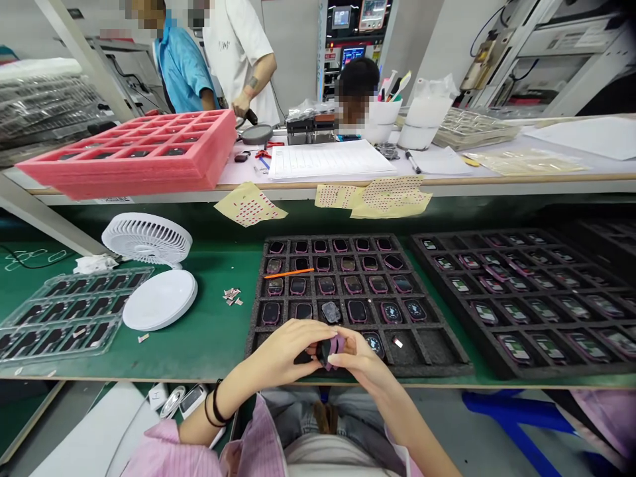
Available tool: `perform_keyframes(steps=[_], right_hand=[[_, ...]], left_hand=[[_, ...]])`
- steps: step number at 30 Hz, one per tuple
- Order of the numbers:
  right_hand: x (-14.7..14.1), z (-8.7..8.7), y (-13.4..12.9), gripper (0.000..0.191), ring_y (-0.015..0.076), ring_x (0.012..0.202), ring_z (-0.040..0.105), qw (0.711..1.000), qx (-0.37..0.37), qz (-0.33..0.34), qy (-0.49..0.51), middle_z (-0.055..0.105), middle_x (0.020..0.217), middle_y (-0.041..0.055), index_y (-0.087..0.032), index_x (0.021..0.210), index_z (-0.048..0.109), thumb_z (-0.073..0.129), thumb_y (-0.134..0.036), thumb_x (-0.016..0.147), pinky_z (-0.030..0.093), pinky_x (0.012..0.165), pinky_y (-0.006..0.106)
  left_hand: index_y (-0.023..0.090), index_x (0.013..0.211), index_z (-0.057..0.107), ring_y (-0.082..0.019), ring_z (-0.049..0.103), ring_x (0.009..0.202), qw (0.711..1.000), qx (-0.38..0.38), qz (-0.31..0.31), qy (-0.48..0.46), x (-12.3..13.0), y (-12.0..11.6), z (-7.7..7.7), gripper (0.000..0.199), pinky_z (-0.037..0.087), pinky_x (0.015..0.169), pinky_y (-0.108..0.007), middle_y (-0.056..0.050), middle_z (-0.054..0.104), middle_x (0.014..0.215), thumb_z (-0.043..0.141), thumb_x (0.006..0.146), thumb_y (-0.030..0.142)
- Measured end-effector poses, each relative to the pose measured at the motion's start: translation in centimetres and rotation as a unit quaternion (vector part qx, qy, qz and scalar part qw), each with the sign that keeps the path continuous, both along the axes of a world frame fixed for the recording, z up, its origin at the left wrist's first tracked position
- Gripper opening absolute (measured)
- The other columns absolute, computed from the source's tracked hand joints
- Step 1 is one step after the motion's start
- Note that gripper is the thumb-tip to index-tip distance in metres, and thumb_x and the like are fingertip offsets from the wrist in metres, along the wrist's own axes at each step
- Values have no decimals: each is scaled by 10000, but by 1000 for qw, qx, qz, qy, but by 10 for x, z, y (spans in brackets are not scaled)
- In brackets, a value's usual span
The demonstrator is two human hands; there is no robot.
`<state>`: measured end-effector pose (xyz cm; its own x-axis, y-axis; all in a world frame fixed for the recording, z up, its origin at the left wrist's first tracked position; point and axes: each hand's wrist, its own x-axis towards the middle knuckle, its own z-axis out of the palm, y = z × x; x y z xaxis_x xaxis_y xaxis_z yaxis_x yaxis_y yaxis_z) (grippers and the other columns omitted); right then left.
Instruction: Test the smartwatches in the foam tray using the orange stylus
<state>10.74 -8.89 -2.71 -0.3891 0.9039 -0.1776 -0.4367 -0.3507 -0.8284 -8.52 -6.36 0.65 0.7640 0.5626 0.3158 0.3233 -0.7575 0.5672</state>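
Held in midair just over near part of black foam tray (442, 344): small watch case (326, 352), dark on its left part, purple along its right, with narrow dark gap beside the purple. Partly covered by fingers; cannot read finer detail. Gripped from both sides: by curled left hand (292, 346) at the dark part, by right hand (362, 358) with thumb and fingers pinched on the purple edge. Turned roughly on edge, dark part toward left, purple toward right; long axis seemingly near-to-far, slightly tilted, ends hidden. Just beyond, in pockets: rows of similar watch cases (357, 311), with orange stick (289, 272) lying across. On green surface (213, 351), to left: loose small pieces (232, 295), white fan (159, 299). To right: second foam tray (466, 299), also loaded. Farther, on raised shelf (497, 187): pink foam tray (119, 179), paper sheets (328, 159). Beyond: person in blue (186, 63), person in white (243, 53).
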Motion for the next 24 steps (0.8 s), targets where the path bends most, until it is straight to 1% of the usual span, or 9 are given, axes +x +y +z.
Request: perform_keyframes(steps=[6,11,14,16,17,18,19,21,24], right_hand=[[-8,-1,-1,374,221,788,696,1000,6,23,-6,737,820,51,-186,892,723,849,-279,552,547,763,337],[-13,-4,-3,407,208,815,687,999,8,44,-13,730,861,48,-192,943,716,850,-323,582,535,764,321],[-13,-4,-2,424,206,873,682,999,-5,24,-23,717,972,59,-213,1064,677,780,-400,698,526,832,361],[-14,-4,-1,447,217,891,681,999,7,-11,-53,700,1029,79,-219,1165,624,648,-491,812,513,873,413],[-15,-5,0,456,222,892,678,995,28,-33,-88,695,1026,87,-215,1187,608,578,-523,853,505,883,429],[-17,-5,0,453,225,902,669,987,61,-53,-137,689,1014,91,-208,1182,611,526,-536,881,494,896,433],[-20,-6,1,437,226,922,655,973,104,-68,-194,678,1001,92,-203,1160,627,495,-529,901,480,909,426],[-28,-9,0,380,218,954,620,930,194,-85,-301,640,985,84,-204,1115,661,466,-475,932,461,919,389],[-44,-16,-1,331,209,931,598,865,291,-93,-398,600,959,76,-212,1141,657,437,-381,960,468,879,357]], left_hand=[[223,1309,455,-212,588,1138,999,28,12,-36,-6,-3,-8,508,491,937,-347,-91,648,1203,620,831,173],[217,1243,498,-195,600,1133,996,33,19,-85,-15,-8,-11,473,499,949,-332,-83,656,1197,642,798,141],[214,1221,524,-202,608,1118,994,35,50,-94,-31,-9,-9,429,510,946,-349,-93,659,1178,637,811,161],[214,1214,547,-209,611,1102,994,37,92,-54,-46,-9,-10,398,513,938,-363,-100,657,1172,630,825,191],[217,1213,559,-212,611,1096,993,39,112,-21,-54,-10,-11,385,510,937,-369,-101,655,1175,623,833,202],[222,1213,572,-214,609,1094,991,41,127,13,-61,-10,-13,374,506,939,-376,-100,653,1179,617,841,212],[226,1216,581,-218,606,1097,989,43,134,46,-68,-11,-16,367,500,943,-383,-100,649,1188,609,850,219],[238,1229,593,-228,585,1134,985,50,135,99,-78,-13,-21,356,484,961,-400,-99,635,1221,578,874,224],[271,1261,586,-247,493,1266,980,48,117,152,-88,-18,-27,352,437,1021,-433,-78,593,1309,516,917,241]])
